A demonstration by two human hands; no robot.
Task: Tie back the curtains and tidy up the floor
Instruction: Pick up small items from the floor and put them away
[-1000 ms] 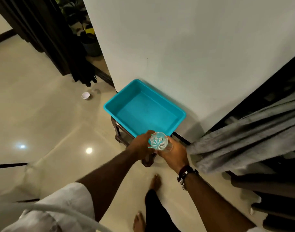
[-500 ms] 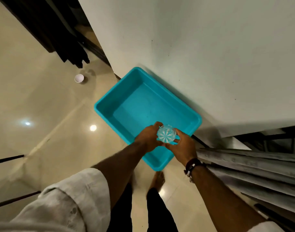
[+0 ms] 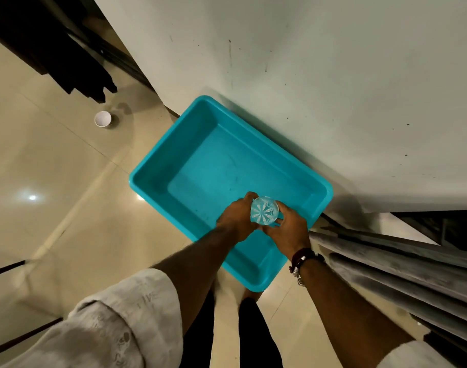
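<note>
Right then, the person stood over a turquoise plastic tub [image 3: 200, 155] that sat hard against the white wall [image 3: 333, 75], and both hands were up over its near end. Between them they held a clear cut glass [image 3: 264, 210], its star-patterned base turned up toward the head camera. The left hand [image 3: 236, 217] had its fingers curled round the glass's left side, and the right hand [image 3: 289, 229] cupped it from the right, fingertips wrapped round the far edge. The glass hung above the inside of the tub, over the near right part of its floor; whether it touched the bottom I could not tell from where I looked.

On the right wrist sat a dark beaded bracelet [image 3: 304, 258]. A pale rolled-up sleeve [image 3: 126, 320] covered the left upper arm. Just to the right of the tub, grey curtain folds [image 3: 413, 274] ran along the lower right, close beside the right forearm. Well off to the left, a small white paper cup [image 3: 103, 119] lay on the glossy beige floor [image 3: 54, 181], near the foot of dark curtains [image 3: 75, 67] hanging at the upper left. The person's dark-trousered legs stood below the tub's near corner.
</note>
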